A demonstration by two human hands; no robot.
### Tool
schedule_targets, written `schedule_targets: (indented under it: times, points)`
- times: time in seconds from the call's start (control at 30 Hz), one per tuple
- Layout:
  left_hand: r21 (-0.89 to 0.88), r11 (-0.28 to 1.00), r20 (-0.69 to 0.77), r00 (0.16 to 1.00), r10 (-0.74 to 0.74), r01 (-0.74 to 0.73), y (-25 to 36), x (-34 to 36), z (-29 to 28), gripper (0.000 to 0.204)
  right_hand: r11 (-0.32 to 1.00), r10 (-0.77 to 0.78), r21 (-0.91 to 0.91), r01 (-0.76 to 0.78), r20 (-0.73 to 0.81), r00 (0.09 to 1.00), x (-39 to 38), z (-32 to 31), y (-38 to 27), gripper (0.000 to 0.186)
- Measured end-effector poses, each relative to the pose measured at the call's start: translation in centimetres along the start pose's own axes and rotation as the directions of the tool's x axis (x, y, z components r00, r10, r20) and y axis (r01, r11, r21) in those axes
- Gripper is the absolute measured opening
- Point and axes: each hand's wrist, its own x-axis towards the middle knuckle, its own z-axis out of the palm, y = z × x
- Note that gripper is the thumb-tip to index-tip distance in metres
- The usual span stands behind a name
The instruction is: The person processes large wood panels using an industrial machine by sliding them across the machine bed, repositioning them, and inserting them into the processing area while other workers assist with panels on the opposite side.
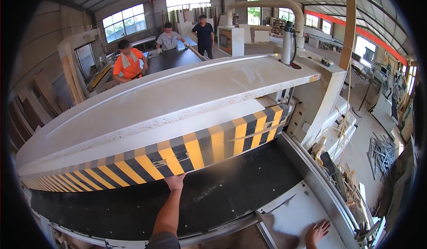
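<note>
My left hand point(175, 181) reaches up to the lower edge of a long beam with yellow and black stripes point(195, 150) on the front of a large panel machine. The fingers slip out of sight at that edge, so their grip does not show. Beneath the beam runs a black bed point(249, 182) dotted with small light studs. On the grey metal side table point(291, 215), right of the bed's near edge, my right hand point(317, 234) rests flat with its fingers spread. Nothing is visible in it.
A thick grey cover point(178, 98) spans the machine above the beam. Beyond it a person in orange point(130, 62) and two others stand near a dark panel point(172, 60). A metal rail point(318, 178) borders the side table. Wood scraps point(351, 186) and metal pieces point(381, 158) lie farther right.
</note>
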Motion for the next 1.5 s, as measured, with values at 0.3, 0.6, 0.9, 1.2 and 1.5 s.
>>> schedule_targets:
  times: [0.3,0.6,0.9,1.2,1.5]
  points:
    - [0.099,0.992,-0.001,0.997,-0.079,0.079,-0.2,-0.1,0.3,0.084,1.0,-0.011,-0.014,0.011,0.021,1.0,-0.2,-0.5,-0.3,0.068]
    - [-0.549,0.823,-0.172,0.944,-0.282,0.145,-1.4,-0.5,1.6,0.051,1.0,0.006,-0.02,-0.006,0.004,1.0,-0.6,-0.5,0.1,0.067]
    - [-0.673,0.679,0.111,0.948,-0.3,0.293,-5.0,-0.1,2.2,0.032,0.993,0.005,-0.12,-0.012,-0.059,0.998,2.4,4.3,2.1,0.068]
    - [-0.409,0.912,0.136,0.989,0.05,0.01,-6.2,-7.3,-10.3,0.043,0.996,-0.071,-0.053,0.066,-0.098,0.993,2.6,5.0,2.1,0.07]
    - [-0.141,0.99,-0.043,0.999,-0.016,0.009,-9.8,-18.2,-22.4,0.012,0.999,-0.026,-0.031,0.023,-0.095,0.995,2.2,4.3,2.8,0.07]
